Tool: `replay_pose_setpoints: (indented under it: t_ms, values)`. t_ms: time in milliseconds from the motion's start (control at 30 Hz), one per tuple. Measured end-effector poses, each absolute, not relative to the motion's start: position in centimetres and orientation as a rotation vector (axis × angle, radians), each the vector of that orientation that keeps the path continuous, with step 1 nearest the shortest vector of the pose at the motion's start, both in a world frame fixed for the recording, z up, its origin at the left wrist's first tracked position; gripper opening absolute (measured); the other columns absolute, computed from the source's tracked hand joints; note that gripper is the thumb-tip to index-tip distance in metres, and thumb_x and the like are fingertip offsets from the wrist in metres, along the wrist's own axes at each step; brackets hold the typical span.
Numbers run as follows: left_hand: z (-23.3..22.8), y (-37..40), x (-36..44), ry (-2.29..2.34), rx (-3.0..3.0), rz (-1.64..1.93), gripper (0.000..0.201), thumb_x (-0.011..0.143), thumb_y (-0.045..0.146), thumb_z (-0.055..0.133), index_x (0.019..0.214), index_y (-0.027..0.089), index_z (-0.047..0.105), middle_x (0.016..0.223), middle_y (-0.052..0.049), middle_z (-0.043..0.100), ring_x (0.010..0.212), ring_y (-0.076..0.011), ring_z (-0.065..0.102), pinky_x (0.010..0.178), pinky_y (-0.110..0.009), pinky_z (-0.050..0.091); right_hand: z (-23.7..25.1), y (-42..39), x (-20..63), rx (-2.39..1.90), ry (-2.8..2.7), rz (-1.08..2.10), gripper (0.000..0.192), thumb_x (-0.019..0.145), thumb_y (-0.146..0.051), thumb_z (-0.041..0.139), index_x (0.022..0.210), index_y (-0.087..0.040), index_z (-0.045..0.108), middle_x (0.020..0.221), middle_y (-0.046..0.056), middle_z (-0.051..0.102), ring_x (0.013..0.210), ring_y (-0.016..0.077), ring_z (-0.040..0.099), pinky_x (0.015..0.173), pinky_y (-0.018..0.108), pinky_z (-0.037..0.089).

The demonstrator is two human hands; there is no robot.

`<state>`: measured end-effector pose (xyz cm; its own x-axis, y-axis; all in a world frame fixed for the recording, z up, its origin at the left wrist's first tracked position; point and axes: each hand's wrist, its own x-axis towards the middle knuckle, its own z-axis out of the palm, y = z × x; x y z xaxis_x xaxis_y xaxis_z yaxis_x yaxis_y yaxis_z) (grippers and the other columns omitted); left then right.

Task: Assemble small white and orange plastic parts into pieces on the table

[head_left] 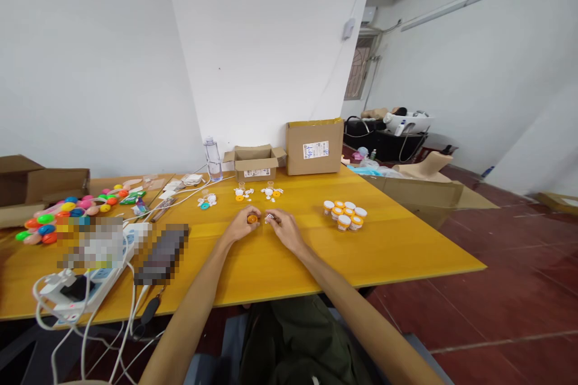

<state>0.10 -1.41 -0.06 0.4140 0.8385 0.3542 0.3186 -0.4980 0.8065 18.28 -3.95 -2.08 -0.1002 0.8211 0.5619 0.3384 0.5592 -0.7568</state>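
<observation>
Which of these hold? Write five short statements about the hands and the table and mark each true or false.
1. The left hand holds a small orange piece. True.
2. The right hand rests on the vials. False: it is apart from them, fingers on a small white piece next to the left hand.
3. The vials have white caps and stand in a cluster. True.
4. The small box at the back of the table is closed. False: its flaps are open.
5. The coloured balls lie right of the hands. False: they lie far left.
</observation>
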Motion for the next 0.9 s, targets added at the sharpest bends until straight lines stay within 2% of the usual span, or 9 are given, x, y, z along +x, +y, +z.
replay_pose_setpoints:
  t_ms: [233,433,633,900]
  values:
    - [-0.3,-1.3,0.1,0.99,2.043,1.01,0.027,0.07,0.017,0.063,0.096,0.019,0.067,0.095,-0.003,0.07,0.089,-0.0187,0.063,0.088,-0.033,0.05,-2.0,-4.1,18.1,-0.977,-1.661,0.58,0.011,0.084,-0.031,0.059,0.085,-0.024,0.067,0.083,0.002,0.072,0.076,0.0181,0.066,0.074,0.03,0.053]
    - [0.8,-2.4,0.6,1.033,2.172,1.056,0.011,0.082,0.028,0.062,0.086,0.021,0.069,0.091,-0.004,0.07,0.094,-0.0213,0.061,0.096,-0.035,0.043,-1.6,-4.3,18.3,-0.949,-1.64,0.494,0.014,0.086,-0.031,0.058,0.084,-0.025,0.071,0.084,0.004,0.07,0.079,0.0191,0.065,0.073,0.029,0.053]
    - [1.2,-3.0,1.4,1.105,2.214,1.05,0.011,0.08,0.034,0.069,0.082,0.023,0.07,0.088,-0.003,0.07,0.094,-0.0225,0.06,0.098,-0.037,0.038,-1.6,-4.4,18.3,-0.896,-1.597,0.487,0.017,0.088,-0.03,0.057,0.09,-0.026,0.074,0.089,0.005,0.069,0.085,0.0207,0.066,0.077,0.031,0.055]
    - [1.0,-2.5,1.2,1.136,2.209,1.078,0.007,0.08,0.028,0.068,0.078,0.022,0.069,0.081,-0.002,0.069,0.087,-0.0213,0.06,0.097,-0.038,0.037,-1.5,-4.6,18.2,-0.864,-1.583,0.483,0.031,0.094,-0.027,0.043,0.098,-0.026,0.074,0.091,0.006,0.068,0.073,0.0184,0.063,0.07,0.031,0.055]
